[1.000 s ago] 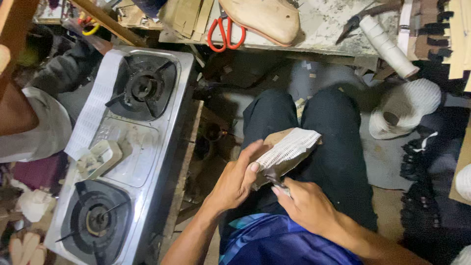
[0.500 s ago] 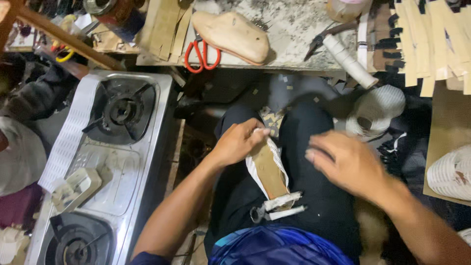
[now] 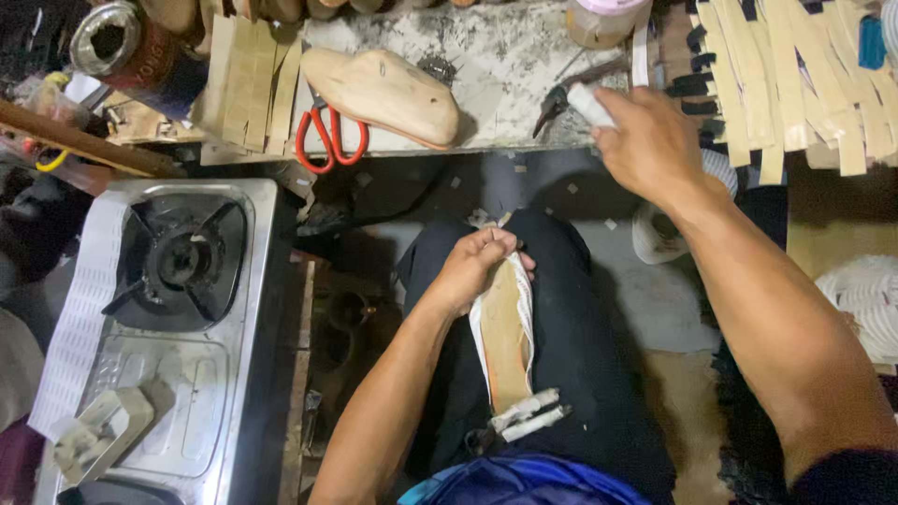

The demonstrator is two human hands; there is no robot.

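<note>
**Shoe upper held on the lap while we reach to the surface**

The big picture first: the white shoe upper (image 3: pixel 505 327), pulled over its form with the tan insole face up, lies along our dark-trousered thigh, toe away from us. Its white edge looks turned over the insole rim only in part, so we judge the lasting begun but far from finished; near its heel end a white pincer-like tool (image 3: pixel 531 416) rests against it, untouched.

Our left hand (image 3: pixel 475 266) is curled closed around the toe end of the upper, fingers over the top, thumb on the near side, pinning it to the leg.

Our right hand (image 3: pixel 645 145) is stretched well beyond the left, up at the edge of the surface (image 3: pixel 505 65). It is closed loosely around a small white cylindrical piece (image 3: pixel 589 101), whose end pokes out past the fingers. Just left of that hand lie dark pliers (image 3: pixel 561 93); farther left sit a bare wooden last (image 3: pixel 383 93) and red-handled scissors (image 3: pixel 327 140). Tan strips (image 3: pixel 776 84) lie right of the hand.
</note>
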